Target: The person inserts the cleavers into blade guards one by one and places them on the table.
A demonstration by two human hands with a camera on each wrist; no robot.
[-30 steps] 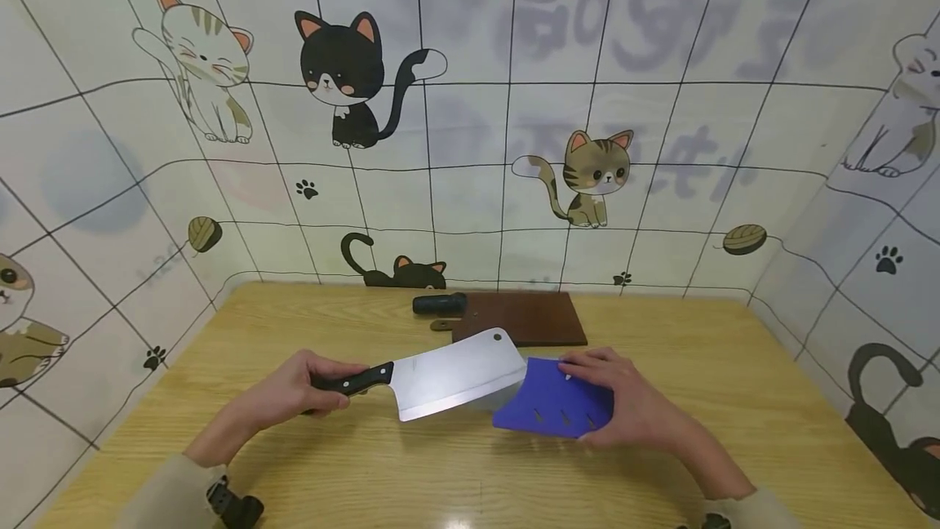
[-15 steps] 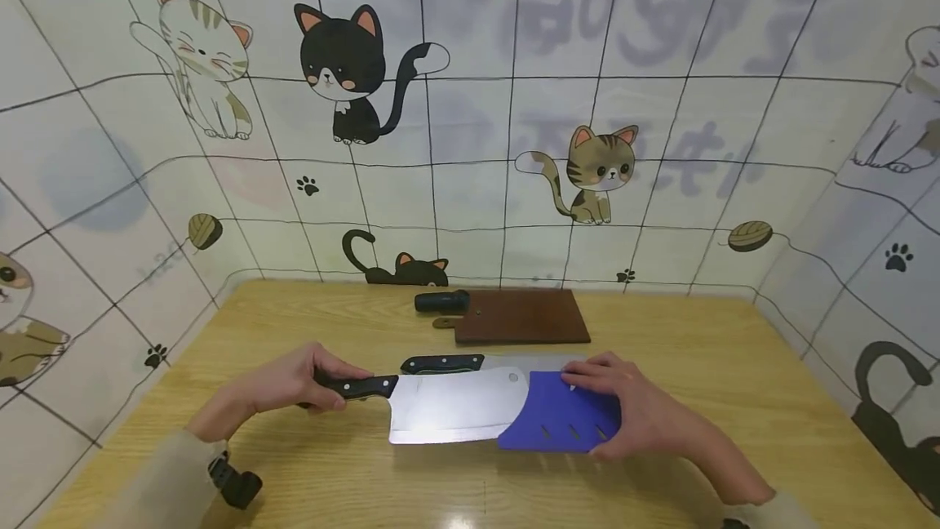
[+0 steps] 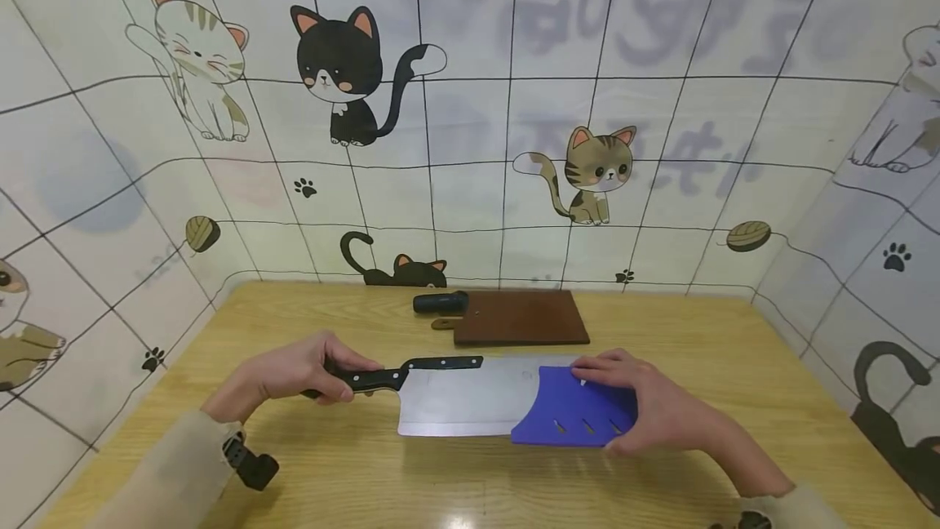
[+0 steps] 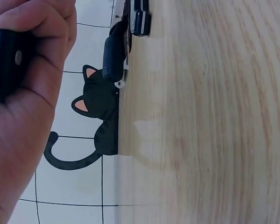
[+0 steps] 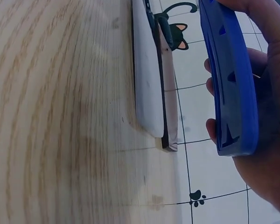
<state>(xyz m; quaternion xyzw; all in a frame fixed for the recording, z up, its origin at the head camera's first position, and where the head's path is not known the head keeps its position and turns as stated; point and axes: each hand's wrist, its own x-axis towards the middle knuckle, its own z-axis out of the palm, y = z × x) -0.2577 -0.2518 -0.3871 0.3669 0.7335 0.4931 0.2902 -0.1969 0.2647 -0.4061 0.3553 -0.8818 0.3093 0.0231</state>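
Observation:
My left hand (image 3: 308,370) grips the black riveted handle (image 3: 370,380) of a cleaver. The broad steel cleaver blade (image 3: 470,406) points right, edge toward me, above the table. A blue slotted blade cover (image 3: 576,411) covers the blade's right end. Between fingers and thumb, my right hand (image 3: 654,402) holds this cover by its right part. Seen up close in the right wrist view, the cover's blue rim (image 5: 245,93) stays clear of the tabletop. Behind the cleaver lies a second riveted black handle (image 3: 444,362) with a flat pale piece, mostly hidden in the head view.
A dark brown board (image 3: 521,318) lies at the back of the wooden table (image 3: 294,464). Beside it is a black cylindrical object (image 3: 439,303). Cat-patterned sheeting (image 3: 455,121) rises behind and along both sides.
The cleaver has levelled from its slanted pose and come up to the blue cover. Its blade end now sits in the cover. Both hands have shifted slightly right.

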